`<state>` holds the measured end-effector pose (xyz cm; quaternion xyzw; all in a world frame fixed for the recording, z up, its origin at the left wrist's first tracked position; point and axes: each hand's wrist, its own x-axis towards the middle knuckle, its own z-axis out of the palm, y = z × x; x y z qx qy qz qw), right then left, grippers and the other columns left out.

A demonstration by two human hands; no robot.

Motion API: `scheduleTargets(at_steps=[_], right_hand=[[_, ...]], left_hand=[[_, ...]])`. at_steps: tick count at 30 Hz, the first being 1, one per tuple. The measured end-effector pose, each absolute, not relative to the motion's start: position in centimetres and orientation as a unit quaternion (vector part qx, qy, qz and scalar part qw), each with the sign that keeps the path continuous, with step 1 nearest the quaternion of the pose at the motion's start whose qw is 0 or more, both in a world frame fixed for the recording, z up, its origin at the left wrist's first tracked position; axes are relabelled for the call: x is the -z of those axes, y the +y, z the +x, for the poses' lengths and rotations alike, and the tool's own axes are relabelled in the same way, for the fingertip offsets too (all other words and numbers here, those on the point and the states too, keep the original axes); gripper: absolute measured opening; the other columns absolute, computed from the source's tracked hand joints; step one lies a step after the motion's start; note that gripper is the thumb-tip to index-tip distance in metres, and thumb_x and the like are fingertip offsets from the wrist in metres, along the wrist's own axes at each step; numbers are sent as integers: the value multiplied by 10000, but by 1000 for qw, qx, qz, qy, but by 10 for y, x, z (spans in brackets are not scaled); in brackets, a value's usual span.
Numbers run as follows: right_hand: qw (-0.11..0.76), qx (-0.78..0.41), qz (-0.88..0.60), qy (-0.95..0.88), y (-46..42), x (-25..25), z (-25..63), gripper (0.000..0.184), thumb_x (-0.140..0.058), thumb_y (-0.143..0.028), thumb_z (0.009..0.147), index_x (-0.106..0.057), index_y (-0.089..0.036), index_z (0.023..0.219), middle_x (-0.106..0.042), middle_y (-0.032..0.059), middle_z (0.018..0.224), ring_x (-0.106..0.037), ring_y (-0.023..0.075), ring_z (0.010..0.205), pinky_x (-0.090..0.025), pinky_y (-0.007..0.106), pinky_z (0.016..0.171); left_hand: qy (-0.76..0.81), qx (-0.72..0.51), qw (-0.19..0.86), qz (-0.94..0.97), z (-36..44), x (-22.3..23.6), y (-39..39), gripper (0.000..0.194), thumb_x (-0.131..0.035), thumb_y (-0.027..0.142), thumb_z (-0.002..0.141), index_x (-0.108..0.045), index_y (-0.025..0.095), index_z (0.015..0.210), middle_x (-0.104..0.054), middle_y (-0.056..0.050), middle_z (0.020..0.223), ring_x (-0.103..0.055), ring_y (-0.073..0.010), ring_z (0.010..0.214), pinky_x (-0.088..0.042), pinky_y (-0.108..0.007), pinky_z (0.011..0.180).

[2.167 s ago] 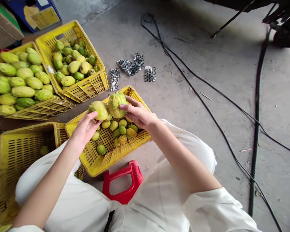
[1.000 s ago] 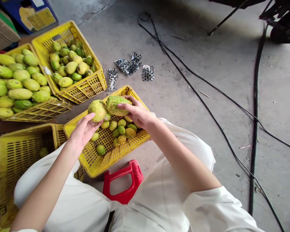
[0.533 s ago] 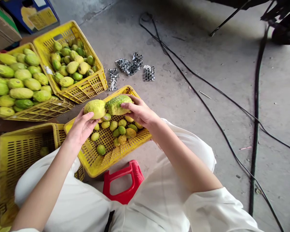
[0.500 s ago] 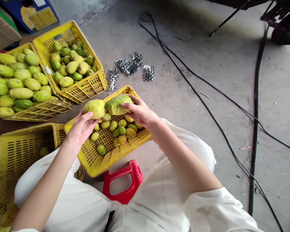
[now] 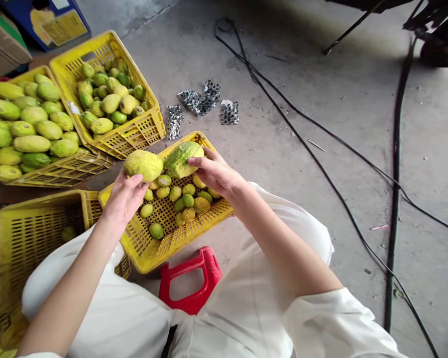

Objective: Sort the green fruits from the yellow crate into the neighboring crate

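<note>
My left hand (image 5: pixel 124 199) grips a yellowish bumpy fruit (image 5: pixel 143 164) from below. A greener bumpy fruit (image 5: pixel 182 158) sits in my right hand (image 5: pixel 214 173), fingers curled round its right side. Both fruits hang side by side, almost touching, over the far end of a yellow crate (image 5: pixel 145 248) between my knees. Several small green and yellow fruits (image 5: pixel 179 196) lie on that crate's floor.
Two more yellow crates stand at the left: one (image 5: pixel 134 132) with mid-sized fruits, one (image 5: pixel 63 171) with large fruits. A nearly bare yellow crate (image 5: pixel 30 233) is by my left knee. A red stool (image 5: pixel 194 278) is under me. Foil wrappers (image 5: pixel 201 102) and black cables (image 5: pixel 321 164) lie on the concrete floor.
My left hand has lifted its fruit slightly up and to the left. My right hand has turned its fruit, tilting it more upright. Both stay over the same crate.
</note>
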<state>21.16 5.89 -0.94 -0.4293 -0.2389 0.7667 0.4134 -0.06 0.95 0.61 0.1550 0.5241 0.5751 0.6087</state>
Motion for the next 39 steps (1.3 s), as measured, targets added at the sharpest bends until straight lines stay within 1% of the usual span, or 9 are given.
scheduleTargets(at_steps=[3,8,11,14,23,26,31,36,39], right_hand=[[418,-768,-418,-246,59,6,215,535,-933,-292,658,-613,-264,1085,-806,28,1136,-713,268,1323,-570,418,1196],[404,-777,-407,-260,59,3,220,570,-927,-283,670,-627,-275,1155,-789,13,1160,-716,263,1304,-597,430,1156],[400,-787,-395,-255,58,4,221,622,-943,-276,656,-620,-272,1188,-777,18,1157,-735,283,1262,-629,476,1111],[398,-792,-388,-252,58,5,222,622,-963,-275,641,-622,-267,1160,-779,25,1147,-741,295,1248,-643,484,1090],[389,-799,-368,-274,53,0,215,652,-953,-280,649,-634,-296,1218,-793,9,1193,-698,277,1355,-580,457,1181],[380,-801,-373,-272,53,2,215,657,-946,-333,678,-632,-297,1254,-798,16,1198,-712,278,1341,-585,462,1173],[369,-800,-395,-262,55,10,217,509,-923,-389,720,-664,-241,1132,-815,47,1131,-769,279,1229,-636,457,1101],[322,-791,-457,-251,56,11,216,277,-794,-424,850,-711,-221,1020,-828,67,1030,-802,269,1114,-678,399,1011],[297,-791,-483,-231,56,13,212,244,-725,-452,884,-706,-240,1002,-836,67,1012,-808,277,1091,-697,408,967]], left_hand=[[528,-567,609,169,-2,-9,9,727,-882,82,609,-699,307,1276,-810,-22,1170,-760,-245,1192,-626,-285,955],[525,-563,617,162,-8,-8,9,639,-892,136,651,-704,281,1245,-816,-45,1164,-780,-251,1113,-648,-350,979],[518,-571,613,172,-9,-7,8,599,-876,145,667,-716,265,1232,-823,-60,1170,-787,-245,1080,-660,-341,952],[520,-574,611,164,-8,-10,10,566,-865,168,695,-718,274,1231,-822,-62,1191,-769,-257,1160,-661,-330,955],[534,-567,614,132,-8,-13,11,483,-873,214,770,-723,264,1226,-820,-73,1195,-764,-277,1187,-675,-286,836],[544,-552,617,139,-9,-9,9,459,-890,240,758,-742,240,1192,-825,-85,1163,-765,-282,1195,-675,-294,877],[552,-526,628,159,-7,-5,5,437,-927,258,695,-752,207,1092,-829,-85,1054,-773,-297,1173,-672,-301,903],[585,-501,631,91,-1,-5,3,289,-819,367,823,-721,196,1035,-801,-88,950,-795,-273,991,-680,-308,764],[575,-483,659,35,2,-5,2,290,-783,385,861,-710,188,1061,-781,-92,946,-782,-249,888,-680,-323,732]])
